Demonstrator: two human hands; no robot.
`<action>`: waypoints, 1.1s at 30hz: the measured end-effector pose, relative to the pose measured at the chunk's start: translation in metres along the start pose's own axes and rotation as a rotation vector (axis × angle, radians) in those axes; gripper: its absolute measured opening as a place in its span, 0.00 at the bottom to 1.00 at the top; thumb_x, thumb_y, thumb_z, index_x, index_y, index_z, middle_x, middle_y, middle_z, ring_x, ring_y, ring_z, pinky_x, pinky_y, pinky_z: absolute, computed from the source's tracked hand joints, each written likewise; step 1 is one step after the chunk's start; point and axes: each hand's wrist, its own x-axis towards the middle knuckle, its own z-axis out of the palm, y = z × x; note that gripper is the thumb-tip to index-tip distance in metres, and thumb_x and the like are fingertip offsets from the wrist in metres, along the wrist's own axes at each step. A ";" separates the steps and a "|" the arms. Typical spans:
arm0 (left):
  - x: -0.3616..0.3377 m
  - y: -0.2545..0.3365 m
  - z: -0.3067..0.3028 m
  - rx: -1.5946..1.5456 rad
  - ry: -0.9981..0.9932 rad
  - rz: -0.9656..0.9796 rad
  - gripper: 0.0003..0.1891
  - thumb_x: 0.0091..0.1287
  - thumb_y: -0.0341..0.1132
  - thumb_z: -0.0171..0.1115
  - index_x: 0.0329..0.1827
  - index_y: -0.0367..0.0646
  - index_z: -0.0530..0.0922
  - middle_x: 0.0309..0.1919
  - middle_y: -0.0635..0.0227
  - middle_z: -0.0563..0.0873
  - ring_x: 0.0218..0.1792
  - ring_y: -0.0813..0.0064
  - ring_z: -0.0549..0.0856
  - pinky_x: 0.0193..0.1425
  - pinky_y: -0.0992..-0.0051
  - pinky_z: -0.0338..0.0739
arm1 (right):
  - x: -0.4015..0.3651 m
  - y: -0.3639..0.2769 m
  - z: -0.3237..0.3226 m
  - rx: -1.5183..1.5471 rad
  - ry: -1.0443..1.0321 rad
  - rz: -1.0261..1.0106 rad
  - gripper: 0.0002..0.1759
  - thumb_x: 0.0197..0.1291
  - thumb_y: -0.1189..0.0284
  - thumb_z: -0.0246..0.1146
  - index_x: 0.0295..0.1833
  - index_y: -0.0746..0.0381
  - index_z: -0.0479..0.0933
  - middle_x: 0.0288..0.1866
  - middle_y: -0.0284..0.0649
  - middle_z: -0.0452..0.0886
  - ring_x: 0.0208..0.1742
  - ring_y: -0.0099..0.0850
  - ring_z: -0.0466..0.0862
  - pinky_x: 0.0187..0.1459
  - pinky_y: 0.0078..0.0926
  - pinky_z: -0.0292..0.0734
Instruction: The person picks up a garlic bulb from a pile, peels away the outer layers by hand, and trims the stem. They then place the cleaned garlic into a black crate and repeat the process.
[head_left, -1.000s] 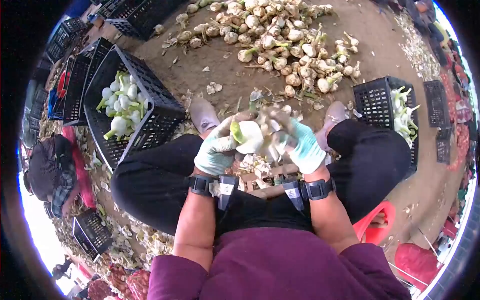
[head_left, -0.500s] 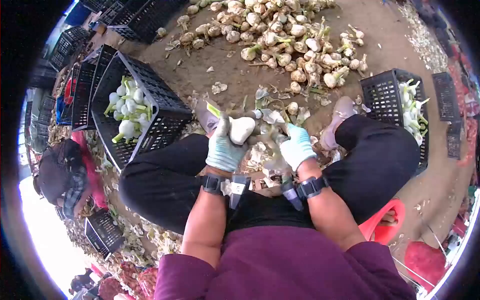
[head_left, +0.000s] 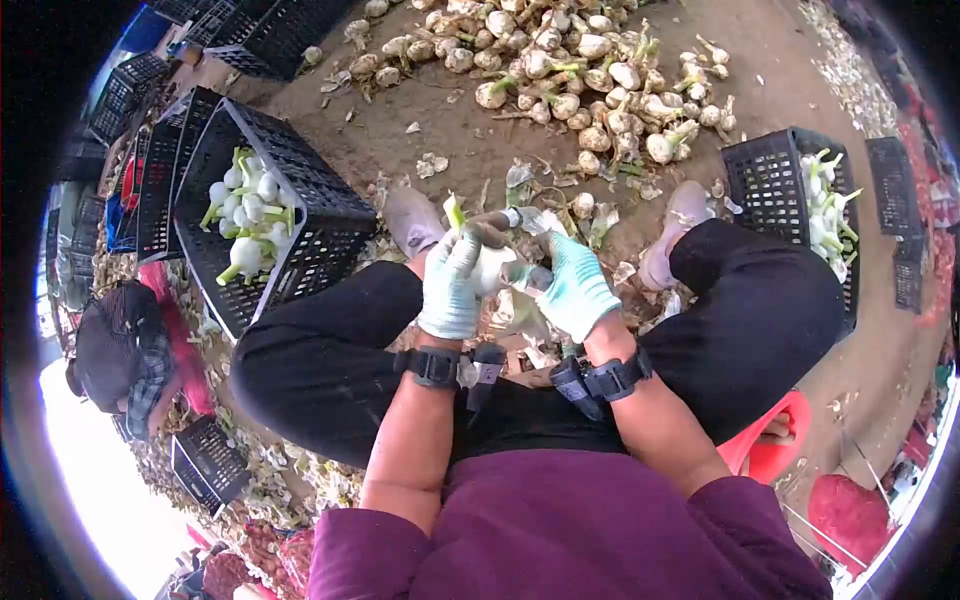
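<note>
My left hand (head_left: pixel 449 285), in a pale green glove, grips a white bulb (head_left: pixel 493 268) with a short green stalk, held between my knees. My right hand (head_left: pixel 573 287), gloved the same, pinches a loose skin on the bulb's right side. A heap of unpeeled bulbs (head_left: pixel 570 70) with roots and stalks lies on the dirt ahead. Peeled skins (head_left: pixel 520 320) have piled up under my hands.
A black crate (head_left: pixel 300 190) at my left holds cleaned white bulbs; another black crate (head_left: pixel 770 185) at my right holds a few more. Empty crates stack at the far left. A person in a dark cap (head_left: pixel 110 350) crouches at the left. A red stool (head_left: pixel 770 450) is under me.
The bulb has been turned in my hands and brought a little lower. My right hand has shifted from pulling skins away back onto the bulb.
</note>
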 end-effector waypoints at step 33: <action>0.002 0.063 0.052 0.704 -0.165 0.389 0.22 0.58 0.49 0.57 0.30 0.33 0.76 0.46 0.53 0.76 0.43 0.69 0.77 0.47 0.73 0.70 | 0.005 -0.015 -0.019 0.426 -0.065 0.243 0.19 0.42 0.65 0.69 0.34 0.68 0.75 0.26 0.47 0.77 0.26 0.32 0.77 0.30 0.26 0.72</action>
